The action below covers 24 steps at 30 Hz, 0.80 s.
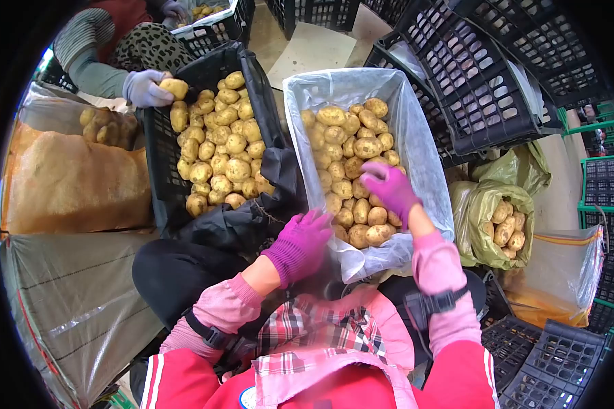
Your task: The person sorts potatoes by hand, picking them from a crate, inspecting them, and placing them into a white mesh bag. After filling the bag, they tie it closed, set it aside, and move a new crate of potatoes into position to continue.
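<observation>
A white-lined crate (423, 157) full of potatoes (368, 147) stands in front of me, and a black-lined crate (252, 61) of potatoes (220, 163) stands left of it. My right hand (391, 189), in a purple glove, is over the potatoes in the white-lined crate; its fingertips are blurred against them and I cannot make out what they hold. My left hand (300, 247), also in a purple glove, is at the near left corner of the white-lined crate, its fingers smeared by motion.
A co-worker's gloved hand (148, 88) holds a potato (174, 88) over the black-lined crate. Empty black crates (471, 82) lean at the upper right. A green sack (481, 225) of potatoes stands on the right, an orange sack (75, 180) on the left.
</observation>
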Each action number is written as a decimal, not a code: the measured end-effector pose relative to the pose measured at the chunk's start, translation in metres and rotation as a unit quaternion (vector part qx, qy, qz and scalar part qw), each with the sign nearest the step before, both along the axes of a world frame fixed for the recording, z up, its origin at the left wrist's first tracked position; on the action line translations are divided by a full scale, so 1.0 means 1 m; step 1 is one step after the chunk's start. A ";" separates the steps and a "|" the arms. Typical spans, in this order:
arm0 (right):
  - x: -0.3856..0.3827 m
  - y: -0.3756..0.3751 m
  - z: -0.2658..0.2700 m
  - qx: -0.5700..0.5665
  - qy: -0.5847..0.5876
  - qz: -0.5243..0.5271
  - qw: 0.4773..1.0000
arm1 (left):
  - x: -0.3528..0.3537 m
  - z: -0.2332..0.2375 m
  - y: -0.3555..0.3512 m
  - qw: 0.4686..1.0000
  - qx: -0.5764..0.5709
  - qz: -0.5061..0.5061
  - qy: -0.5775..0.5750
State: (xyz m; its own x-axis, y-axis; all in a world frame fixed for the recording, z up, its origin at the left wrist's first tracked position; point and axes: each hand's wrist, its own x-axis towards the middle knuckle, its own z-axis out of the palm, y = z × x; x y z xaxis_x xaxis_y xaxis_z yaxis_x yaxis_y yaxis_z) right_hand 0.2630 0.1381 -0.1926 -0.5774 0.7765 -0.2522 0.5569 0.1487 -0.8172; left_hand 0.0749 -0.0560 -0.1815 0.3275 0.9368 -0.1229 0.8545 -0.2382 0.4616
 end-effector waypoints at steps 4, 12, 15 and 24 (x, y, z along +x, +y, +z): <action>0.000 0.074 -0.082 0.006 -0.279 -0.097 0.955 | -0.001 -0.002 -0.002 1.000 -0.002 0.008 -0.024; -0.004 0.074 -0.064 -0.157 -0.278 0.003 0.948 | -0.008 0.004 0.005 0.977 -0.003 0.092 -0.193; 0.003 0.022 0.013 -0.120 0.012 0.080 0.989 | -0.003 0.028 0.010 0.934 -0.062 0.208 -0.283; -0.023 -0.091 0.080 -0.045 0.204 0.032 0.977 | 0.005 0.047 0.023 0.794 -0.079 0.283 -0.533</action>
